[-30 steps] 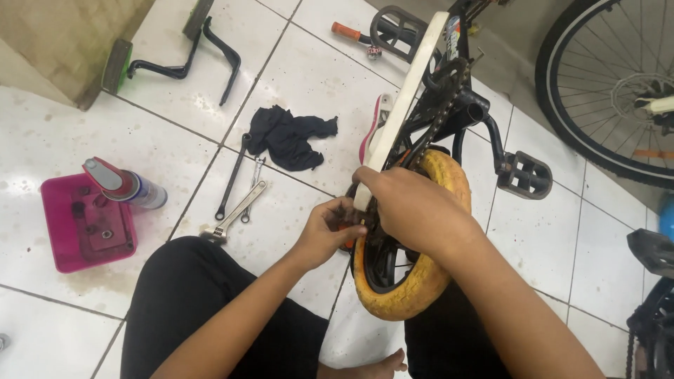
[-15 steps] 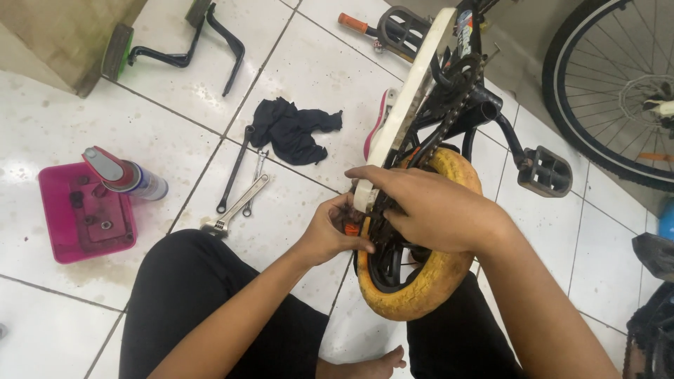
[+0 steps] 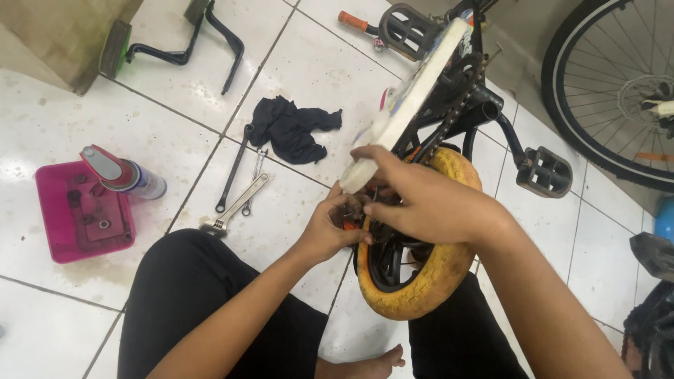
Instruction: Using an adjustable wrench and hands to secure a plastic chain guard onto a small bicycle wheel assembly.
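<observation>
Between the seated person's knees, on the white tiled floor [image 3: 295, 63], a small bicycle lies upturned with its yellow-tyred wheel [image 3: 428, 281] nearest the body, and both hands meet at the wheel's hub. The left hand [image 3: 328, 228] pinches a small part at the axle end with curled fingers, though what exactly it grips is hidden; the right hand [image 3: 425, 203] lies over the hub from above, fingers bent down around the axle area and covering it. To do this well, I judge the right hand should steady the wheel while the left turns squarely, keeping clear of the chain [image 3: 456, 105]. An adjustable wrench [image 3: 235, 205] and two spanners [image 3: 235, 168] lie within reach beside a black rag [image 3: 291, 130], a pink tray [image 3: 81, 214] and a spray can [image 3: 123, 175]
</observation>
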